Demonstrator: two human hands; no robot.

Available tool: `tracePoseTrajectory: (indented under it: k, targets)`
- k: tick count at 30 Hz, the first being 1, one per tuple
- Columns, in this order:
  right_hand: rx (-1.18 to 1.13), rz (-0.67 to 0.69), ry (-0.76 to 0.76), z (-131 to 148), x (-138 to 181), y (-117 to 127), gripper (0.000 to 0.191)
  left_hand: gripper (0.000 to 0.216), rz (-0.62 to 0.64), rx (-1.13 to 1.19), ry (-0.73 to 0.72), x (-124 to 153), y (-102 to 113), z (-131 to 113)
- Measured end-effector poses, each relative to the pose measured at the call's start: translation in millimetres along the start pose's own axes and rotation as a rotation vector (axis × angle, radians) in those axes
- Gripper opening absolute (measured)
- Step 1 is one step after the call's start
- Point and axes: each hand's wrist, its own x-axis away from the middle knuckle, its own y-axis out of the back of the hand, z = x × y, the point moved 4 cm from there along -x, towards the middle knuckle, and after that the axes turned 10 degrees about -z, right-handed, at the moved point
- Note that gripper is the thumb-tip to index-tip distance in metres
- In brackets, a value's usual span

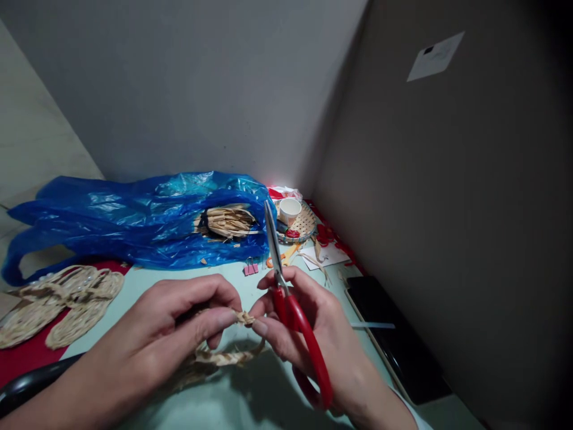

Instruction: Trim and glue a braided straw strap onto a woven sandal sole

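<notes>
A braid of pale dried straw (245,318) is stretched between my fingertips over the light green tabletop. My left hand (179,325) pinches it between thumb and fingers. From the other side my right hand (324,325) pinches the braid with thumb and forefinger. That same hand also carries a pair of red-handled scissors (308,343), with the blades pointing up and looking closed together. Below the hands hangs or lies a looped length of the braid (230,358), partly hidden behind my left hand.
A blue plastic bag (134,221) with a tied straw bundle (228,221) lies behind. Woven straw sandals (85,304) rest at left on red cloth. Further back are a pink binder clip (250,269) and a basket tray (307,224) holding a white cup (290,209). A black flat device (398,340) lies right.
</notes>
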Motion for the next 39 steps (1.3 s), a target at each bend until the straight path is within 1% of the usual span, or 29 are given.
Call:
tracePoseTrajectory:
  k: [3,5,6,7,8,10,12,13,15,17,21,23,26,30,35,39]
  targets:
    - [0.026,0.046,-0.021,-2,0,0,0.047,0.033,0.107,0.086,0.105,-3,0,4]
    - [0.056,0.053,0.009,-2,0,4,0.044,0.032,0.179,0.166,0.195,-5,-1,7]
    - [0.102,0.047,0.049,-2,1,7,0.041,0.031,0.212,0.211,0.237,-5,-2,9]
    - [0.179,0.033,0.118,-2,3,11,0.037,0.031,0.237,0.257,0.274,-5,-3,11]
    - [0.29,0.016,0.217,0,5,15,0.032,0.03,0.251,0.299,0.308,-6,-4,13]
    - [0.556,-0.025,0.462,4,11,22,0.025,0.026,0.26,0.37,0.368,-7,-6,17]
    - [0.776,-0.029,0.684,7,18,26,0.025,0.023,0.274,0.429,0.422,-8,-7,23]
    - [0.857,-0.012,0.765,8,21,27,0.026,0.022,0.292,0.451,0.447,-9,-8,25]
    - [0.984,0.038,0.864,8,25,28,0.029,0.02,0.333,0.481,0.479,-8,-9,29]
    - [1.093,0.071,0.923,9,26,29,0.031,0.019,0.357,0.488,0.488,-8,-10,32]
    - [1.228,0.097,1.038,15,28,30,0.028,0.017,0.358,0.446,0.498,-8,-9,32]
    - [1.263,0.114,1.084,17,29,30,0.026,0.016,0.347,0.427,0.497,-9,-9,32]
    - [1.269,0.148,1.111,17,30,32,0.029,0.017,0.38,0.444,0.481,-10,-11,32]
    - [1.26,0.151,1.1,15,31,33,0.029,0.023,0.397,0.422,0.492,-9,-12,32]
    - [1.263,0.155,1.06,14,32,34,0.022,0.03,0.404,0.434,0.488,-9,-14,29]
    - [1.272,0.165,1.061,13,32,35,0.021,0.033,0.385,0.419,0.498,-10,-13,29]
